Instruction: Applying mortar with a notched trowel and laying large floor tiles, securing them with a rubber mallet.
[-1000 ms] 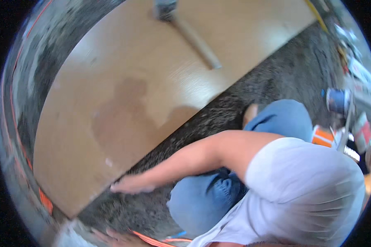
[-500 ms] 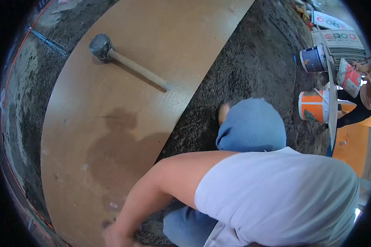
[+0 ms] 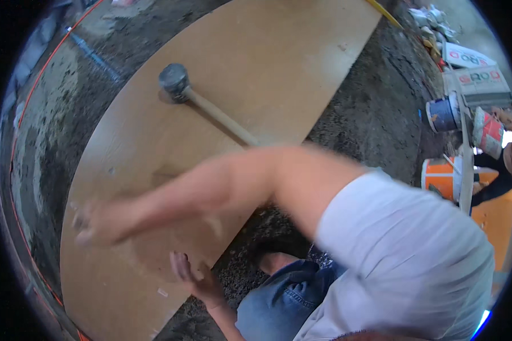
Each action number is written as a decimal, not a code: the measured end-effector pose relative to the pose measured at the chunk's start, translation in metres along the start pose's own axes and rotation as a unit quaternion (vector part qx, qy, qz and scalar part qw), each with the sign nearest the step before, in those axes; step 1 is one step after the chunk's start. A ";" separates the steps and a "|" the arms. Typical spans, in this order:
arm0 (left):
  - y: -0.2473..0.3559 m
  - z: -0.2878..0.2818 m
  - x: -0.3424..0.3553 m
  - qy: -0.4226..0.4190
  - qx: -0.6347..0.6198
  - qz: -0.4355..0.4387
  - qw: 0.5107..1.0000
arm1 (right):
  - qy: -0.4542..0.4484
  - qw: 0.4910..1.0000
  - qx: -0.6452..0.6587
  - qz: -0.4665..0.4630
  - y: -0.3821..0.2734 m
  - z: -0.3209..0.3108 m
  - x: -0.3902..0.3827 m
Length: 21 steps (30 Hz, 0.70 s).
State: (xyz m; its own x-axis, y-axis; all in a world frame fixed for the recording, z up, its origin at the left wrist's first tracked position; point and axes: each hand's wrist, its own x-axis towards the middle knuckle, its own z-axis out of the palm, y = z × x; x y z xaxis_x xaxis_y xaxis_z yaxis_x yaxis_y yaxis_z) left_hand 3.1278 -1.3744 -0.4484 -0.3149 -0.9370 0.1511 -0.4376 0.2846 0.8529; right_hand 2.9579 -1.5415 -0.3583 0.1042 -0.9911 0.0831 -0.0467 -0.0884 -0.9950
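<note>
A large tan slab [image 3: 256, 62], smooth like a tile or board, lies on dark, rough wet mortar. On it rests a mallet [image 3: 222, 120] with a grey, dirt-caked head and a pale wooden handle; neither hand touches it. My right arm reaches across the slab, hiding part of it and the handle's end. Motion smears my right hand [image 3: 105, 223] near the slab's left edge, so its fingers and contact with the slab are unclear. Lower down, my left hand [image 3: 196, 278] is over the slab's near edge, thumb apart from the outstretched fingers, holding nothing visible.
Dark mortar [image 3: 375, 96] borders the slab on the right. An orange line [image 3: 40, 82] runs along the far left. At right stand a dark blue bucket [image 3: 442, 113] and an orange bucket [image 3: 440, 177], with another person behind holding a red and white bucket [image 3: 487, 133].
My right arm has swung up and left over the slab. My left hand has come into sight at the near edge. The view has shifted; the mallet still lies on the slab.
</note>
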 end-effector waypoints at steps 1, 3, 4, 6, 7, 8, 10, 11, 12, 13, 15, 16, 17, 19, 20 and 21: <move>-0.009 0.004 -0.007 -0.040 0.029 0.005 0.999 | 0.057 0.974 -0.195 -0.105 0.024 -0.035 -0.017; -0.019 -0.003 -0.009 -0.071 0.073 -0.005 0.995 | 0.084 0.928 -0.330 -0.149 0.064 -0.107 -0.059; -0.021 -0.002 -0.001 -0.100 0.114 0.004 0.988 | 0.138 0.901 -0.390 -0.128 0.075 -0.136 -0.083; -0.028 0.007 0.024 -0.153 0.206 0.051 0.965 | 0.232 0.848 -0.471 0.076 0.093 -0.183 -0.123; -0.034 0.018 0.042 -0.178 0.257 0.093 0.946 | 0.299 0.793 -0.531 -0.024 0.122 -0.212 -0.136; -0.049 0.032 0.053 -0.179 0.280 0.079 0.940 | 0.318 0.786 -0.527 0.057 0.129 -0.219 -0.139; -0.065 0.056 0.087 -0.172 0.339 0.091 0.921 | 0.276 0.862 -0.334 0.265 0.148 -0.247 -0.132; -0.069 0.066 0.102 -0.160 0.379 0.105 0.906 | 0.269 0.868 -0.325 0.263 0.157 -0.250 -0.124; -0.081 0.071 0.115 -0.162 0.384 0.102 0.903 | 0.231 0.908 -0.080 0.340 0.164 -0.255 -0.120; -0.098 0.069 0.134 -0.123 0.418 0.081 0.896 | 0.181 0.885 0.168 0.394 0.168 -0.262 -0.119; -0.134 0.041 0.171 -0.110 0.431 0.007 0.895 | 0.194 0.890 0.068 0.407 0.147 -0.261 -0.121; -0.151 0.016 0.193 -0.127 0.413 -0.046 0.901 | 0.199 0.889 -0.038 0.411 0.132 -0.258 -0.128; -0.175 -0.010 0.207 -0.068 0.472 -0.038 0.878 | 0.192 0.898 -0.073 0.390 0.128 -0.253 -0.143; -0.193 -0.010 0.241 0.023 0.526 -0.050 0.849 | 0.197 0.876 -0.120 0.424 0.102 -0.254 -0.198; -0.178 0.019 0.263 0.048 0.520 -0.069 0.850 | 0.215 0.839 -0.133 0.482 0.082 -0.264 -0.240; -0.150 0.046 0.288 -0.007 0.472 -0.051 0.880 | 0.256 0.830 -0.204 0.451 0.086 -0.274 -0.299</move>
State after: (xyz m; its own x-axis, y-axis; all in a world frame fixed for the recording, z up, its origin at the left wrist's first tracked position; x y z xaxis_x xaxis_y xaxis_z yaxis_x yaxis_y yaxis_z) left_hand 3.0639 -1.6775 -0.5554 -0.2404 -0.9669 0.0853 -0.9670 0.2462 0.0656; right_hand 2.6508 -1.2800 -0.4534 -0.5875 -0.5759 -0.5685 -0.2196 0.7896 -0.5730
